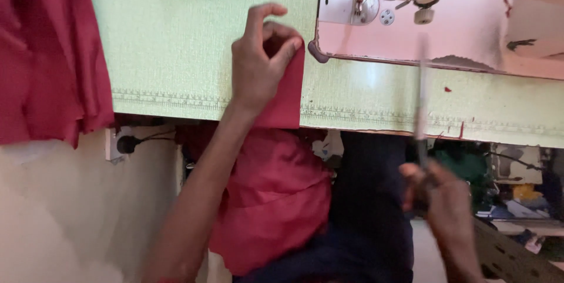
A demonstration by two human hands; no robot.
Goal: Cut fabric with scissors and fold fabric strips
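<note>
left hand [258,63] pinching red cloth [288,98], right hand [443,198] perhaps gripping scissors [422,101]

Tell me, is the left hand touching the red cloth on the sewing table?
Touching. The head view shows the left hand pinching the red cloth's upper corner between thumb and fingers, against the green table top.

The left hand [261,60] pinches the top edge of a red cloth [276,195] against the pale green table [176,36], the cloth hanging over the near edge down into the lap. To the right and nearer, the right hand [443,201] grips a blurred pair of scissors [421,95] pointing away toward the pink sewing machine [435,24] at the far right. More red fabric [41,54] drapes over the table's left end.
</note>
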